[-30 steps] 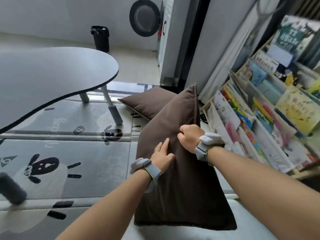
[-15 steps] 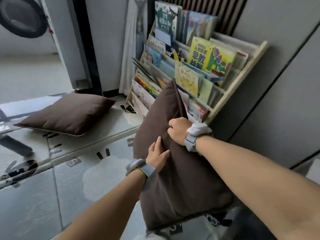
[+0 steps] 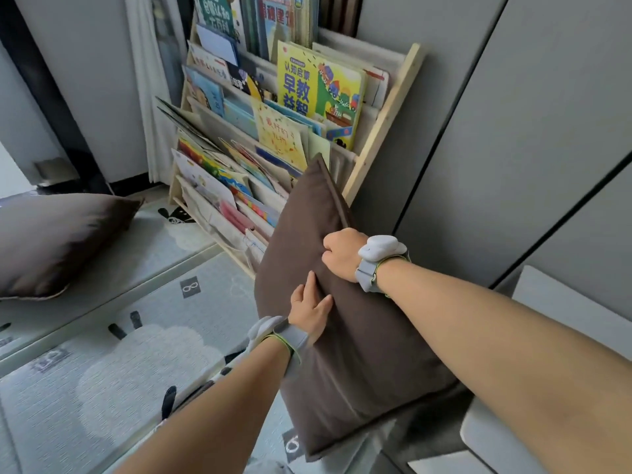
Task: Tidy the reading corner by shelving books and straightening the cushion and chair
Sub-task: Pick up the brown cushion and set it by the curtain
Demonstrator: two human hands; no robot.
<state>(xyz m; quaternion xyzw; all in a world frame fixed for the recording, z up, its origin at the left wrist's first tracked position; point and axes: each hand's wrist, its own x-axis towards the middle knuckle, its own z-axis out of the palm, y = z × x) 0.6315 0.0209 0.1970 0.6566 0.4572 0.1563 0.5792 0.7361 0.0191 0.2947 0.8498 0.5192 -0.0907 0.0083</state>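
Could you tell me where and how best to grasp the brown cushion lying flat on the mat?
Probably by its seamed near edge, coming from above with both hands spread apart. The flat cushion lies slack on the mat, broad and soft, so its middle would sag; the seam gives fingers a firm rim. First free the right hand, which grips the upright cushion.

Brown cushion (image 3: pixel 345 343) held up on end
The right hand (image 3: pixel 342 256) grips its edge with curled fingers (image 3: pixel 329 248); the left hand (image 3: pixel 309 311) presses flat just below them. Beyond the fingers stands a bookshelf (image 3: pixel 384 121); well left, a second cushion (image 3: pixel 58 241) lies on the mat (image 3: pixel 136 354).
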